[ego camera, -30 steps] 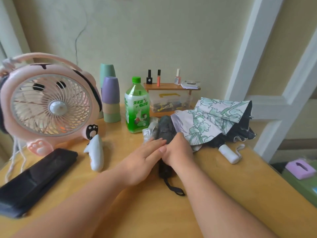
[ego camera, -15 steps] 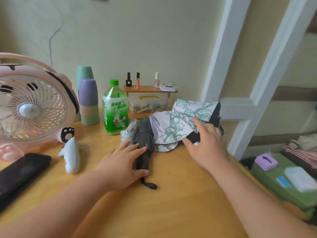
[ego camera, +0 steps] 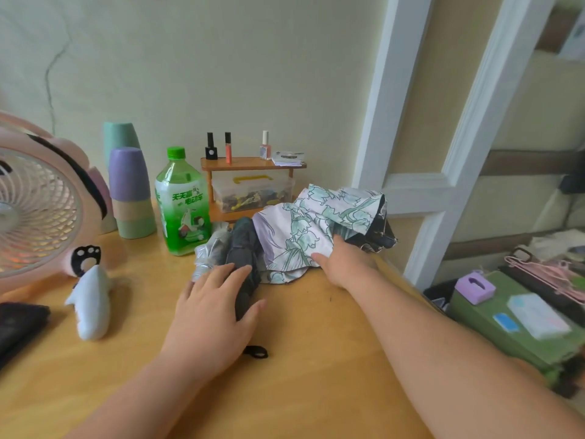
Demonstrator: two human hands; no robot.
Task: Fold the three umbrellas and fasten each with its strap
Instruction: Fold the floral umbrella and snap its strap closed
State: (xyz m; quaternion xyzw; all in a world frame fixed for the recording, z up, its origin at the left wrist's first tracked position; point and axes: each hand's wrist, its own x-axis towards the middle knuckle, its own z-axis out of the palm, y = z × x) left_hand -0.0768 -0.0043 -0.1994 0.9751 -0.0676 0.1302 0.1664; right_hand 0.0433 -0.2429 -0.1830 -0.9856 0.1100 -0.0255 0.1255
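A wooden table (ego camera: 316, 359) is seen from above, with both bare forearms reaching across it. The left hand (ego camera: 212, 315) is laid palm down, fingers spread and relaxed, over the near end of a folded dark grey umbrella (ego camera: 242, 245); nothing is gripped, though the thumb is set against the umbrella's right side. The handle is hidden under the palm, and only a black wrist loop (ego camera: 256, 352) is seen emerging near the wrist. Just left of this umbrella, touching it, a crumpled silvery grey bundle (ego camera: 210, 248) is partly hidden; it may be a second umbrella, but that cannot be made out.

The right hand (ego camera: 345, 264) is placed on the near edge of a loose floral umbrella (ego camera: 304, 229), white with green flowers and a black underside, lying at the far right of the table. Its fingertips are buried in the fabric, so whether the cloth is pinched or merely pressed cannot be told. The floral umbrella's handle is hidden.

Farther back, a green drink bottle (ego camera: 182, 204), stacked pastel cups (ego camera: 129, 191) and a small wooden shelf (ego camera: 253, 164) carrying nail polish bottles (ego camera: 210, 147) are lined against the wall. A pink fan (ego camera: 41, 204) is cut off at the left edge, with a white shark-shaped toy (ego camera: 90, 302) in front of it and a black object (ego camera: 15, 324) only partly in frame.
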